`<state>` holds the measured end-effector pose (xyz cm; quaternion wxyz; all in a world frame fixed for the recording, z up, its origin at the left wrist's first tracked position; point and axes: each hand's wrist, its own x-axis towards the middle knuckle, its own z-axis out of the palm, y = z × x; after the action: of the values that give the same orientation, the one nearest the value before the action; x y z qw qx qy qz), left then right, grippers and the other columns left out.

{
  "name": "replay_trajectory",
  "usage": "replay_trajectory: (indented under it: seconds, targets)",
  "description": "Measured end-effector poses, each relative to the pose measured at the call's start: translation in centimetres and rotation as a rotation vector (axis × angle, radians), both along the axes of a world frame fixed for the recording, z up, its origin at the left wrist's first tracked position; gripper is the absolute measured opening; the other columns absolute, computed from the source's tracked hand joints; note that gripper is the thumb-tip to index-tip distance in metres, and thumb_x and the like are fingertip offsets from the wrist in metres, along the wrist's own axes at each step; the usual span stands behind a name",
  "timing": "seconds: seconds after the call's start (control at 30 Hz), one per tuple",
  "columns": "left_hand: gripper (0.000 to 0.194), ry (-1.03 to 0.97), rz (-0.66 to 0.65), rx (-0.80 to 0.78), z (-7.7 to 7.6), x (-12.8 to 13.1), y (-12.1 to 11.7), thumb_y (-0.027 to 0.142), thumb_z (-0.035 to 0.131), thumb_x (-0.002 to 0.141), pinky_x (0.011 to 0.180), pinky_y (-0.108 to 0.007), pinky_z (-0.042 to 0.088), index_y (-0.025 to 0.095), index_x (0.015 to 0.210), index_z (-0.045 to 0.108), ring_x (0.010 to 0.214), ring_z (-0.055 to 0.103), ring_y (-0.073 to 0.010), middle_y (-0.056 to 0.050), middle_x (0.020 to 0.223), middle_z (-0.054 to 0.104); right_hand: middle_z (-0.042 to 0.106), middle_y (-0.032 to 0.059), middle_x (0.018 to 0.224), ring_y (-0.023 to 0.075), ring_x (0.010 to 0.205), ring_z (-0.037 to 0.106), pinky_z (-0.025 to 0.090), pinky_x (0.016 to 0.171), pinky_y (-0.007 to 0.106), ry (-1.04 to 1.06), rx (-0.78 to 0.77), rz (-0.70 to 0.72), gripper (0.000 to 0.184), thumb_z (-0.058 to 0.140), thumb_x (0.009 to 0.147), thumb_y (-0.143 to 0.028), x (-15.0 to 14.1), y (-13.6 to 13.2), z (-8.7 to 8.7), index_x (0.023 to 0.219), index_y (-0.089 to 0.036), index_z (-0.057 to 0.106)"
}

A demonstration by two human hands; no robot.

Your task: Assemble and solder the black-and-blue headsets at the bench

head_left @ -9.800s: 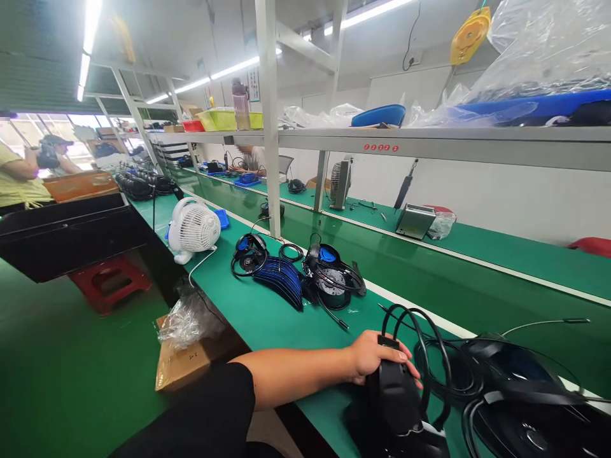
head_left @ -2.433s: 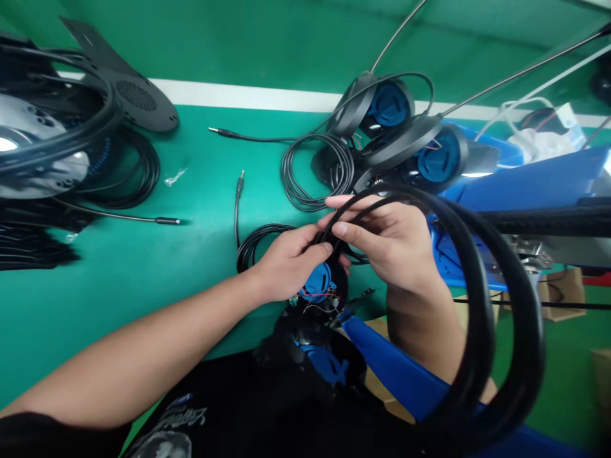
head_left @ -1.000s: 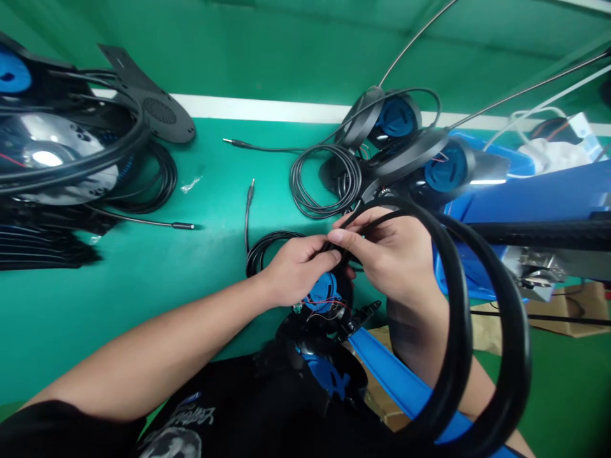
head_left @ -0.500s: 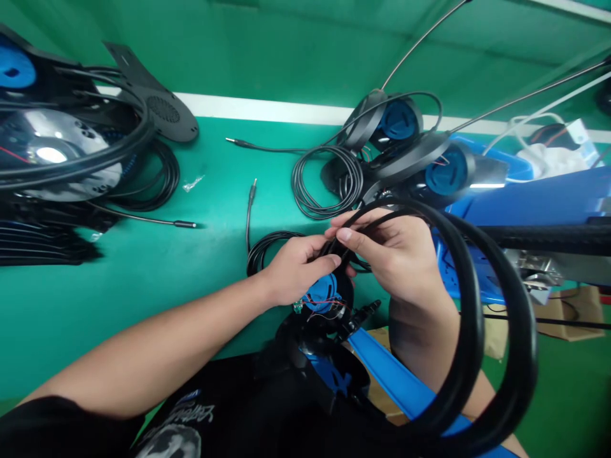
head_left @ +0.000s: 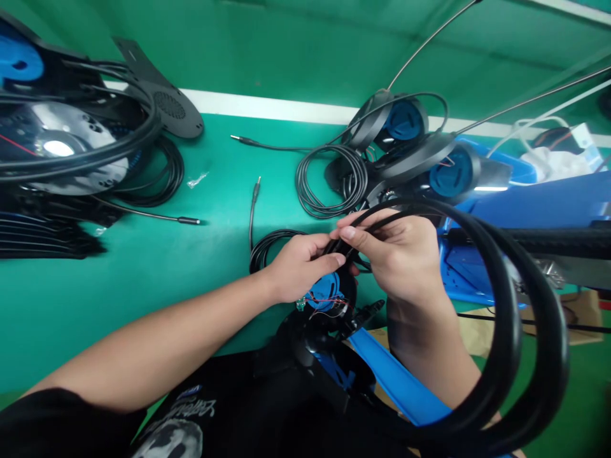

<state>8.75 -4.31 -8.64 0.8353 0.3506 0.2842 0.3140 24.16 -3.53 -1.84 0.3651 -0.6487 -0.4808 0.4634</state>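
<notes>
A headset with a black double-tube headband (head_left: 508, 318) arches over my right forearm and down toward my lap. My left hand (head_left: 308, 264) is closed, thumb and fingers pinching the thin black end of the headband. Close by on its right, my right hand (head_left: 394, 248) grips the same tubes between thumb and fingers. Just under both hands lies an open ear cup (head_left: 325, 291) with a blue inner piece, thin red wires and a small green circuit board (head_left: 300, 304). A second ear cup (head_left: 334, 369) rests against my shirt. The fingertips hide the exact joint.
A coiled cable (head_left: 329, 181) with a plug lies ahead, beside more headsets (head_left: 405, 121). Another coil (head_left: 272, 245) sits by my left hand. Headset parts and cables (head_left: 71, 146) crowd the left. Blue bins (head_left: 548, 210) stand right; cardboard (head_left: 582, 318) is below them.
The headband's arch has swung outward to the right. Both hands keep their grip at the same spot, and the whole view has shifted slightly.
</notes>
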Motion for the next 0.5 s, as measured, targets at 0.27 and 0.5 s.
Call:
replay_trajectory:
  seconds: [0.27, 0.5]
  targets:
    - [0.021, -0.098, 0.037, -0.007, -0.6, 0.0, 0.0, 0.034, 0.075, 0.090, 0.080, -0.031, 0.058, 0.014, 0.094, 0.072, 0.081, 0.075, -0.0191, -0.007, 0.087, 0.078, 0.081, 0.0070, 0.105, 0.0220, 0.084, 0.077, 0.064, 0.062, 0.030, 0.013, 0.041, 0.116, 0.025, 0.083, 0.082, -0.041, 1.6, 0.1, -0.1, 0.098, -0.021, 0.080]
    - [0.026, -0.145, 0.061, -0.127, 0.0, 0.0, -0.1, 0.033, 0.076, 0.089, 0.078, -0.034, 0.060, 0.013, 0.104, 0.069, 0.081, 0.077, -0.0217, -0.009, 0.091, 0.079, 0.081, 0.0043, 0.099, 0.0191, 0.084, 0.076, 0.065, 0.077, 0.034, 0.031, 0.094, 0.002, 0.023, 0.081, 0.087, -0.037, 5.8, -2.1, -0.7, 0.107, -0.026, 0.079]
